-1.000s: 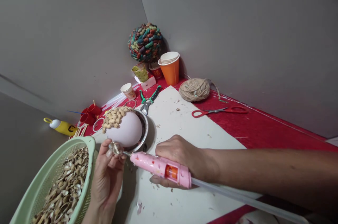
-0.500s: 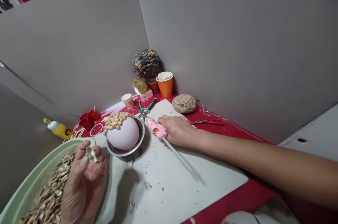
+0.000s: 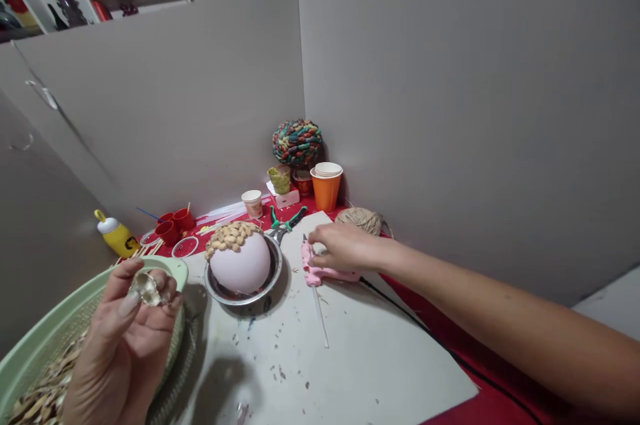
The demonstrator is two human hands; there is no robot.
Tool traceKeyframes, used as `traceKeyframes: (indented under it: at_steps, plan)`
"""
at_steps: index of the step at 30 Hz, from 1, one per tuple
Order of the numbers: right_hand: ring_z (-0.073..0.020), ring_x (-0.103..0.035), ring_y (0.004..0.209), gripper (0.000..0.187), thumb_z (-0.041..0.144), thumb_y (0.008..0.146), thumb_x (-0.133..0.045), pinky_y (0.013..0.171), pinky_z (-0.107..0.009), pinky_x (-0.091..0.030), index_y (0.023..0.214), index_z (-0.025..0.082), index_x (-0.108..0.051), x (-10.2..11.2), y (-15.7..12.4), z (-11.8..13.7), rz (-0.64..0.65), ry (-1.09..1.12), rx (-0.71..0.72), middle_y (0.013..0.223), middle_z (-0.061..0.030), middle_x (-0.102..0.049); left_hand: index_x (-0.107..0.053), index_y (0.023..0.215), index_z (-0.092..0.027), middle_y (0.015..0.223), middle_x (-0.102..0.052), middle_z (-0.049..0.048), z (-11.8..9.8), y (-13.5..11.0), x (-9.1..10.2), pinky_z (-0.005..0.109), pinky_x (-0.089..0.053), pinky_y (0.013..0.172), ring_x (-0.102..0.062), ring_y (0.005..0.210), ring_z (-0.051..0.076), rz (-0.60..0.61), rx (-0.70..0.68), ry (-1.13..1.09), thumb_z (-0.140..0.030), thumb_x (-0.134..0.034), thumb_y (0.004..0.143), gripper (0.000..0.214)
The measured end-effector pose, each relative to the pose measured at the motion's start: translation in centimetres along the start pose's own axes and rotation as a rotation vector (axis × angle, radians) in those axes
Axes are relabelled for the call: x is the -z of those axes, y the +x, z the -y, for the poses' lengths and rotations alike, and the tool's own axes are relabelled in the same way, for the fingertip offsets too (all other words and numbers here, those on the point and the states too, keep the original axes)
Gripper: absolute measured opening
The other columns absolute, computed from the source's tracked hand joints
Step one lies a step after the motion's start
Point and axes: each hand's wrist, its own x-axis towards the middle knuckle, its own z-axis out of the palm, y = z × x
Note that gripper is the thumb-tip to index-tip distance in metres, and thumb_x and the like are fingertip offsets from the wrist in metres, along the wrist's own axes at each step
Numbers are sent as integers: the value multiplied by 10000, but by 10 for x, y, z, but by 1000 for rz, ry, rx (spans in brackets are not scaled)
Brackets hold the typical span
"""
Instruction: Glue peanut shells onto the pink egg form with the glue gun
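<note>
My left hand [image 3: 123, 338] is closed on a half peanut shell [image 3: 146, 288], its pale hollow inside turned up, over the rim of a green basket [image 3: 45, 308]. Beside it, a pale pinkish ball [image 3: 243, 267] sits in a metal bowl [image 3: 245, 300]; peanut shells [image 3: 234, 238] cover its upper left. My right hand [image 3: 345, 248] is over a pink glue gun [image 3: 330, 274] lying on its side on the white board [image 3: 400, 358]. Thumb and fingers are apart, close to its body; whether they touch it is hard to tell. A glue stick [image 3: 321, 318] protrudes from the gun's back.
Green-handled pliers [image 3: 287, 221] lie behind the bowl. Twine [image 3: 360, 218], an orange cup stack [image 3: 326, 190] and a multicoloured ball [image 3: 297, 143] stand near the corner. Red cups [image 3: 167, 231] and a yellow bottle [image 3: 119, 238] are at the left. A black cord [image 3: 425, 328] runs right.
The glue gun, gripped by the right hand before, now lies on the board with the fingers loosened over it. The left hand still holds the shell. The view has shifted upward.
</note>
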Motion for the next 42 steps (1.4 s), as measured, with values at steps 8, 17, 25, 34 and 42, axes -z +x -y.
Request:
traceKeyframes:
  at_steps: [8, 17, 25, 34, 42]
  plan:
    - [-174, -584, 1130, 434, 385, 919, -594, 940, -285, -476, 1268, 128, -567, 11, 90, 28, -15, 446, 273, 1255, -117, -611, -688, 1045, -215, 856, -707, 49, 14, 4, 10, 258, -622, 708, -679, 751, 164, -88, 60, 106, -167, -750, 688, 366]
    - [-200, -416, 1378, 494, 462, 985, -456, 1150, -319, -330, 1423, 233, -476, -33, 159, 32, 212, 726, 430, 1477, -63, -462, -704, 840, -278, 671, -670, -29, 24, 1, -19, 149, -582, 674, -654, 629, 115, -264, 193, 249, -375, -946, 319, 583]
    - [-236, -450, 1351, 578, 489, 892, -602, 1138, -348, -326, 1375, 179, -540, -37, 152, 32, 288, 782, 498, 1433, -95, -511, -705, 927, -261, 703, -684, 21, 29, 7, 7, 204, -603, 658, -675, 678, 169, -246, 141, 264, -303, -920, 397, 574]
    - [-271, -571, 1199, 672, 601, 774, -662, 1046, -439, -427, 1270, 152, -605, -55, 125, 20, 44, 895, 511, 1276, -124, -619, -646, 1036, -260, 818, -678, 34, 35, 3, 3, 204, -578, 675, -639, 714, 135, -139, 227, 182, -234, -876, 567, 522]
    - [-269, -554, 1208, 640, 490, 743, -747, 1061, -493, -414, 1286, 201, -568, -56, 104, 16, -156, 872, 659, 1274, -118, -602, -645, 997, -222, 771, -675, 21, 50, 9, 12, 172, -555, 618, -618, 639, 95, -47, 263, 124, -193, -840, 660, 390]
